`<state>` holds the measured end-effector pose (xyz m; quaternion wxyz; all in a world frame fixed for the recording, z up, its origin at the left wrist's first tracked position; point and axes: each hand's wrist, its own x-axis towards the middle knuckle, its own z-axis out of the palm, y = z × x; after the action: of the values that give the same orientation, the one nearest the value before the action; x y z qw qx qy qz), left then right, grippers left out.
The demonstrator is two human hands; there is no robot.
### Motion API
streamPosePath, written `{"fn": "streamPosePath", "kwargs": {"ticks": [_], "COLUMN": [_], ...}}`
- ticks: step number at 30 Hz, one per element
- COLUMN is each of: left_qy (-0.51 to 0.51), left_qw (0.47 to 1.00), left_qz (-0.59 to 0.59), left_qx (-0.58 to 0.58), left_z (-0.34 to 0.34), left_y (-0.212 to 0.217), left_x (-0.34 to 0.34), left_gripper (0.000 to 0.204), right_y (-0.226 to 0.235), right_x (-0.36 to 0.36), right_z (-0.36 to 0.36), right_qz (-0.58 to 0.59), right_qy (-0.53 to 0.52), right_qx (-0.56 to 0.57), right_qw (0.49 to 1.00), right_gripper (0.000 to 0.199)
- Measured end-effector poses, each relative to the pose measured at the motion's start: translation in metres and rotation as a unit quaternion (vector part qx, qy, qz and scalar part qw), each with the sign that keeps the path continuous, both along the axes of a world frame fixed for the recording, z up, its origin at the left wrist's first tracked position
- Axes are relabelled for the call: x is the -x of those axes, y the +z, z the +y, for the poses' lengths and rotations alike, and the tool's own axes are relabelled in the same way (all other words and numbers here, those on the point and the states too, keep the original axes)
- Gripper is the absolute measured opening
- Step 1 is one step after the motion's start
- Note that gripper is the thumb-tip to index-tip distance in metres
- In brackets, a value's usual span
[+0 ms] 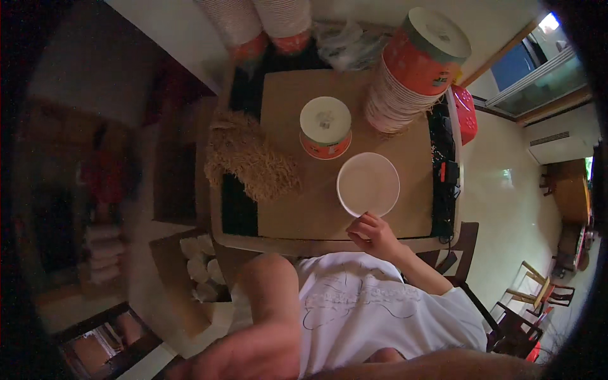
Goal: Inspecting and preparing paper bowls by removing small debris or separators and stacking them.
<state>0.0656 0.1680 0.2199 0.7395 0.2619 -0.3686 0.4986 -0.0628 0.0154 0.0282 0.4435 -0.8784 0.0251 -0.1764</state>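
Observation:
A white paper tub [368, 183] stands with its mouth up on a brown cardboard sheet [297, 218] near the table's front. At its near rim is my right hand [373, 232], its fingers curled and pressed together; whatever they hold, if anything, is hidden. My left hand [244, 352] is low at the left, off the table and blurred, so its fingers cannot be made out. Behind the open tub, an orange paper tub [325, 149] shows a pale round end on top. Left of it lies a loose heap of tan shredded paper or straw [250, 155].
A tall tub stack [405, 82] rises at the back right; more stacked tubs [288, 22] and a clear plastic bag [348, 47] are behind. A red plastic basket [465, 114] and black cables [446, 209] line the right edge. Left below stands a carton [174, 269] with white items.

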Motion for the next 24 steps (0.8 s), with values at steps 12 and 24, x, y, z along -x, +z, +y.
{"fn": "streamPosePath", "kwargs": {"ticks": [12,24], "left_qy": [-0.146,-0.31], "left_qw": [0.984,0.935], "left_qz": [0.047,0.06], "left_qx": [0.09,0.161], "left_z": [0.052,0.06], "left_y": [-0.006,-0.006], "left_x": [0.007,-0.019], "left_gripper": [0.017,0.019], "right_y": [0.004,0.003], "right_x": [-0.003,-0.004], "right_z": [0.015,0.016], "right_qz": [-0.008,0.018], "right_qy": [0.0,0.015], "right_qx": [-0.019,-0.013], "right_qw": [1.0,1.0], "right_gripper": [0.014,0.016]}}
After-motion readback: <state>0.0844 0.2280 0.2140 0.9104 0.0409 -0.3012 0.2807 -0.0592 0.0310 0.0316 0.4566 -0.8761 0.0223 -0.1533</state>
